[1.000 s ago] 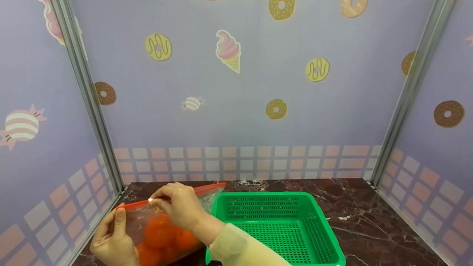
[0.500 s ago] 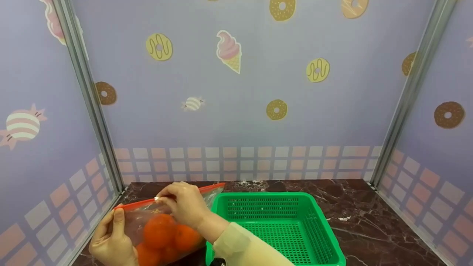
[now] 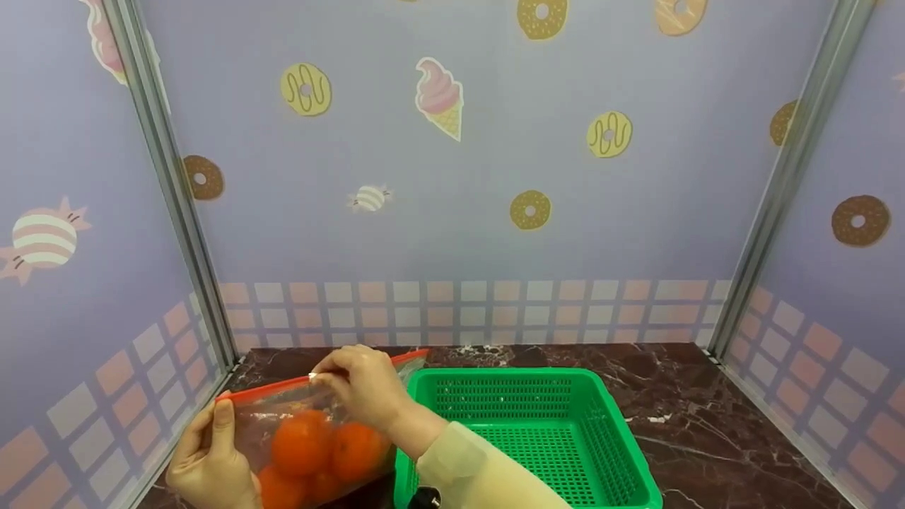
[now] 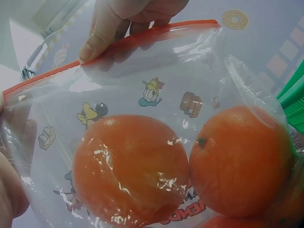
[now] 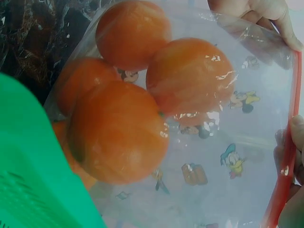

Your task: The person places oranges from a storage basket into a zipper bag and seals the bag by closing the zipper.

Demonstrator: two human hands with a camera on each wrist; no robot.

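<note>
A clear zip bag (image 3: 249,433) with a red strip along its top edge and cartoon prints holds several oranges (image 3: 301,444). My left hand (image 3: 212,463) grips the bag's left top corner, thumb on the near side. Farther right along the red strip (image 3: 272,389), my right hand (image 3: 368,389) pinches it between thumb and fingers, with a small pale spot at the fingertips. The left wrist view shows the right thumb pressed on the red strip. Both hands appear in the right wrist view, at the bag's strip end. The right hand and wrist hide part of the bag in the head view.
A green plastic basket (image 3: 509,372) with slotted walls stands right of the bag, under the right sleeve (image 3: 488,474). The dark marbled tabletop (image 3: 679,396) runs to printed walls (image 3: 481,240) at the back and sides, with metal posts (image 3: 767,184) in the corners.
My right hand has slid rightward along the red strip. My left hand still grips the corner and has shifted slightly left. The basket has stayed put.
</note>
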